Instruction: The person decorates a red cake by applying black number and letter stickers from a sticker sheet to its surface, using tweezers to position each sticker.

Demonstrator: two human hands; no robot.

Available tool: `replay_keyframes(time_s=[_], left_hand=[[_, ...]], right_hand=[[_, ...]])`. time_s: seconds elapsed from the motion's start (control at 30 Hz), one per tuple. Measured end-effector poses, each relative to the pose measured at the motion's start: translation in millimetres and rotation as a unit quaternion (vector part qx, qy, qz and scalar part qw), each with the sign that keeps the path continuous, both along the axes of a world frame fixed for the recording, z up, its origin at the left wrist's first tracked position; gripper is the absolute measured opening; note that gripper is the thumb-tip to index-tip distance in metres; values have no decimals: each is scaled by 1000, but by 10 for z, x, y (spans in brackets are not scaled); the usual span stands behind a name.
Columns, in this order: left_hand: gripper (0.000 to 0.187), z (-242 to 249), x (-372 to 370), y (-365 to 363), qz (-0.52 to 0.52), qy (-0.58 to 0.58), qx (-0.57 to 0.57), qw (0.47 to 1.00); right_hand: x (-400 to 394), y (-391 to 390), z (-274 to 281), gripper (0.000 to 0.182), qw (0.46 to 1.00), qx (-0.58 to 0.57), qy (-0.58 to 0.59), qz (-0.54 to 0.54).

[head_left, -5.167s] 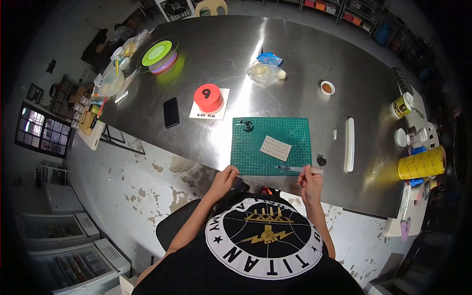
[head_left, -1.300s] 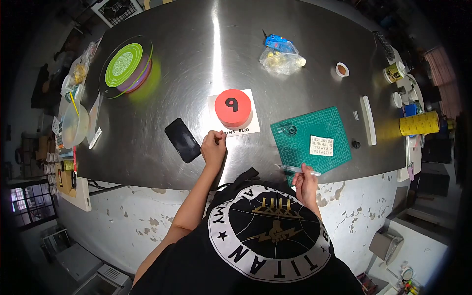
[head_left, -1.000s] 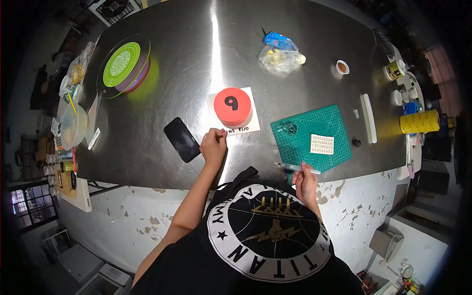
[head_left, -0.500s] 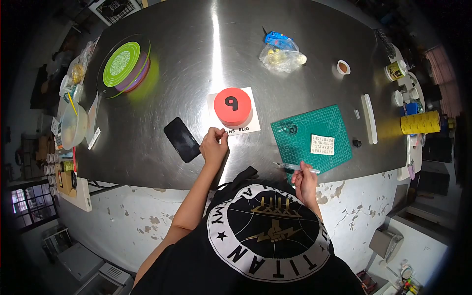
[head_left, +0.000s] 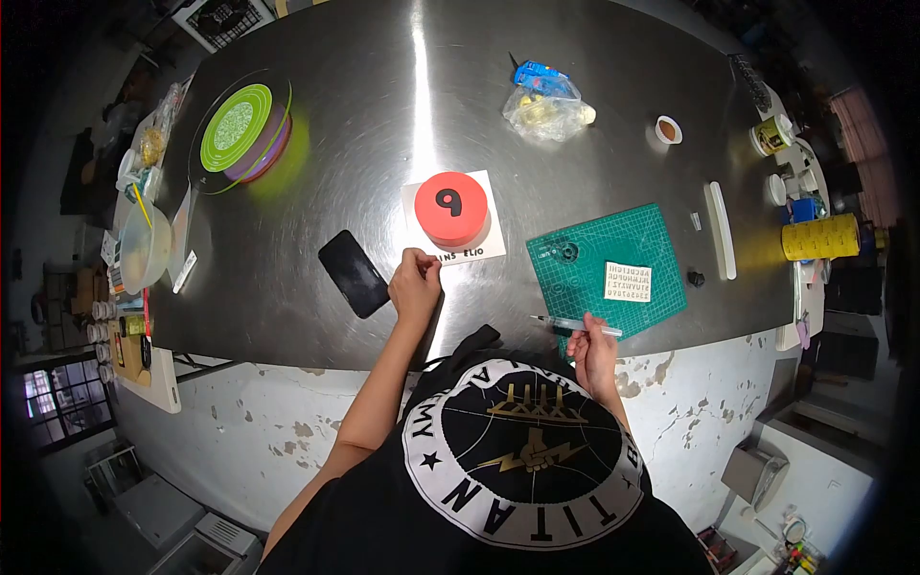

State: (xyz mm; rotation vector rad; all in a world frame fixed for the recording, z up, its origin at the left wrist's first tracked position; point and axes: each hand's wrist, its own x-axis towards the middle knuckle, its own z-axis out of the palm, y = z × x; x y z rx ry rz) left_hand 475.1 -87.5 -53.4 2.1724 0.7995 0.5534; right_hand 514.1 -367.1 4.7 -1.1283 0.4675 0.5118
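A round red cake with a black number on top stands on a white square board. Black letters line the board's near edge. My left hand is at the near left corner of the board, fingertips pinched beside the letters. Whatever they hold, if anything, is too small to make out. In my right hand is a slim pen-like tool with a clear barrel and a thin dark tip pointing left. It is over the lower edge of the green cutting mat, where a cream letter mould lies.
Left of my left hand lies a black phone. A green-topped turntable stands at the far left, a plastic bag at the back. Farther right are a small white cup, a white bar and a dark lump.
My left fingertips have shifted very slightly left and remain pinched by the letters. The right hand still holds the pen-like tool in nearly the same place.
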Motion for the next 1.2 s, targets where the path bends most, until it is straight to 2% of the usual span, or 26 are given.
replay_keyframes(time_s=[0.07,0.2,0.3,0.37,0.4,0.43,0.5,0.53,0.6,0.63,0.7,0.73,1.03,1.2], left_hand=[[23,-12,-6,10,-12,-13,-35,999],[34,-55,-51,11,-23,-19,-7,1000],[38,-80,-176,-42,-37,-72,-20,997],[38,-93,-305,-103,-70,-175,-51,981],[40,45,-340,-85,-154,-241,76,955],[34,163,-305,-107,-184,-325,157,914],[35,448,-431,-167,-262,-271,210,902],[35,585,-433,-161,-262,-271,209,902],[38,815,-409,-132,-400,-364,259,800],[38,877,-389,-122,-400,-365,260,800],[34,1006,-326,-107,-446,-421,303,729],[31,1077,-284,-131,-451,-452,286,714],[29,1230,-218,-211,-511,-465,275,668],[24,1190,-247,-218,-514,-458,277,670]], right_hand=[[2,-2,-3,18,1000,5,-7,8],[9,8,14,18,1000,4,-8,12],[21,45,79,18,1000,6,-9,20],[32,101,184,18,999,32,14,18],[42,143,261,18,999,32,15,16],[54,193,354,18,998,51,18,29],[69,276,547,18,997,68,21,40],[74,317,647,19,996,70,4,58],[86,346,788,19,991,89,-37,96],[88,355,852,19,991,89,-38,97],[82,374,956,18,987,78,-58,126],[70,374,980,18,987,78,-60,126],[9,304,1025,16,980,85,-108,141],[-9,283,1004,15,978,86,-117,150]])
